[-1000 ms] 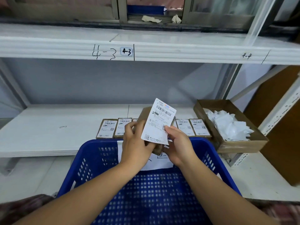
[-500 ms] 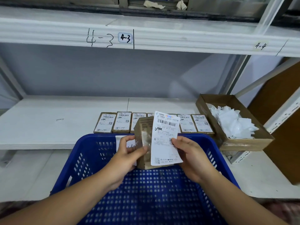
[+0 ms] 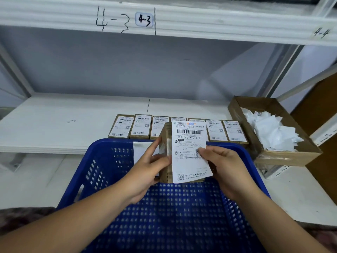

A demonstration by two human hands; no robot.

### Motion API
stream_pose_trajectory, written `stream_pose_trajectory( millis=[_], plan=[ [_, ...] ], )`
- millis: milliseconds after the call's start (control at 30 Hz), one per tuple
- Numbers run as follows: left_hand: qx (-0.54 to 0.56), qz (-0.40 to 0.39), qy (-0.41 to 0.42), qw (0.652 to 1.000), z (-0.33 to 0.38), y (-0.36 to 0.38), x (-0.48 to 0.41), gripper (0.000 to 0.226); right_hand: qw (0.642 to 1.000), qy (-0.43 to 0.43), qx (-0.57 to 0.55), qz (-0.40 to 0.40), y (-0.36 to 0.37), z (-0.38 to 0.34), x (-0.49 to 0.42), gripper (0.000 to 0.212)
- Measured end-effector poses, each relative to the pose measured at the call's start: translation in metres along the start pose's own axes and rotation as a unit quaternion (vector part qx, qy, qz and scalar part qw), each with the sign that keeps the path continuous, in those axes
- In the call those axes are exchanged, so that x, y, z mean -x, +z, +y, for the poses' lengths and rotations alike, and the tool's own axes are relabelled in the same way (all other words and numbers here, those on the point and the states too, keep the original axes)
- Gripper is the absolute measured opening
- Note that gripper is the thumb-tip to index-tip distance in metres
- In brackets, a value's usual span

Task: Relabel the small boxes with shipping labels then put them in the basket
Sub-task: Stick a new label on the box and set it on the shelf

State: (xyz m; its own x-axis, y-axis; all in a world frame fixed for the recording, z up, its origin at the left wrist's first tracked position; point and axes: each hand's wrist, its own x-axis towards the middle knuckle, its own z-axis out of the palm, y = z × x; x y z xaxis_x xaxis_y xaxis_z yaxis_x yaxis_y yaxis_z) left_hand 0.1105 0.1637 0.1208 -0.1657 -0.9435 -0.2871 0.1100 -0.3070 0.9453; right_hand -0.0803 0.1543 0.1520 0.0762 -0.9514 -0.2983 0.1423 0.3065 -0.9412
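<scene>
Here, label [image 3: 186, 161] against box [image 3: 165, 133] reads "052-052 A17-112"; shelf [image 3: 218, 21] mkd "4-3".

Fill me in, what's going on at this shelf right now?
A person is labelling over the blue basket. The left hand grips a small brown box upright, and the right hand pinches a shipping label held against the box's face; it does not look pressed flat yet. Behind the basket, a row of labelled boxes lies on the shelf, with a cardboard tray of white paper scraps to the right.
</scene>
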Motion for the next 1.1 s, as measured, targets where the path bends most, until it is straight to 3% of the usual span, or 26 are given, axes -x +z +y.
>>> stream_pose_trajectory(
  millis=[233,667,1100],
  plan=[
    [-0.007,-0.006,0.005,1.000,-0.001,0.004,0.002,0.073,0.998,-0.030,0.053,0.026,-0.002,-0.001,0.006,0.021],
    [0.036,0.005,0.004,0.999,-0.009,0.008,0.004,0.060,0.996,-0.033,0.076,0.043,0.000,0.004,0.007,0.017],
    [0.003,0.018,-0.009,1.000,-0.013,0.007,0.001,0.050,0.994,-0.027,0.091,0.052,0.001,0.008,0.009,0.018]
  ],
)
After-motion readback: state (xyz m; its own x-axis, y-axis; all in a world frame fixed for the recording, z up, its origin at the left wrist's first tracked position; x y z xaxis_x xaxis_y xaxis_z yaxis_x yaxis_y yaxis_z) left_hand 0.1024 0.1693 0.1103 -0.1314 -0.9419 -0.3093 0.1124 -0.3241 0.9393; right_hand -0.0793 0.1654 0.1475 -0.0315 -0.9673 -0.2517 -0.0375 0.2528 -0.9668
